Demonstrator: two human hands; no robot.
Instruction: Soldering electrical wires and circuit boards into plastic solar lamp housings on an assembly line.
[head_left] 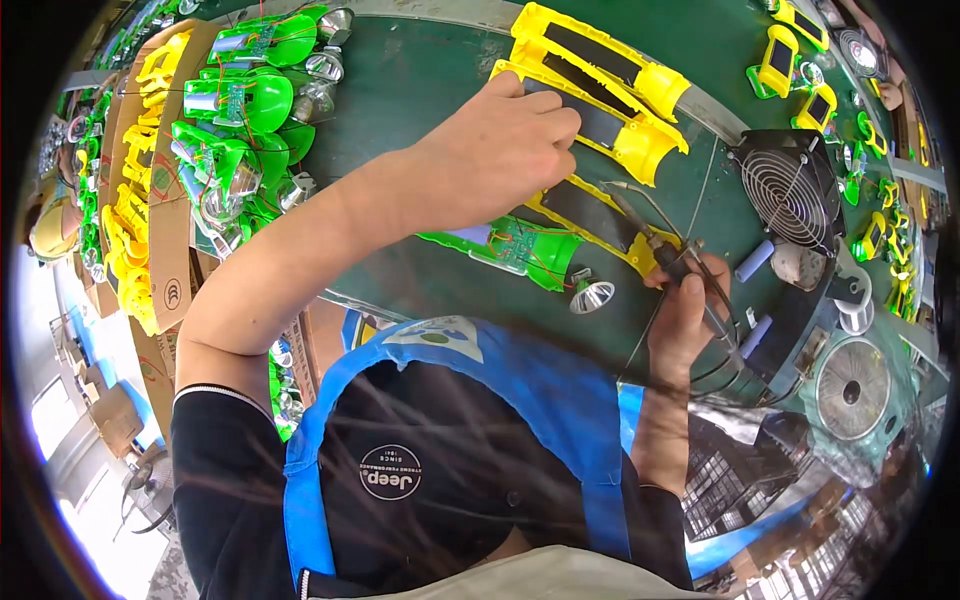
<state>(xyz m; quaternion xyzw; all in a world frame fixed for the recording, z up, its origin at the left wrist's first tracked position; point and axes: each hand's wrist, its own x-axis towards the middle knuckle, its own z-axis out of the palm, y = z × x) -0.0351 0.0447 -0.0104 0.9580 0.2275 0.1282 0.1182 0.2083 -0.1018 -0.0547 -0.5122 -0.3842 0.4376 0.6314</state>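
The right hand (690,305) grips a soldering iron (672,262), its tip above the lowest yellow shell (588,215) lined with a dark panel, while the left hand (530,140) curls its fingers over the yellow shells, and whether it pinches anything I cannot tell. Below, a green housing (553,260) holds a circuit board (513,246); at left, an open cardboard box (172,255) holds a stack of yellow plastic parts (128,245).
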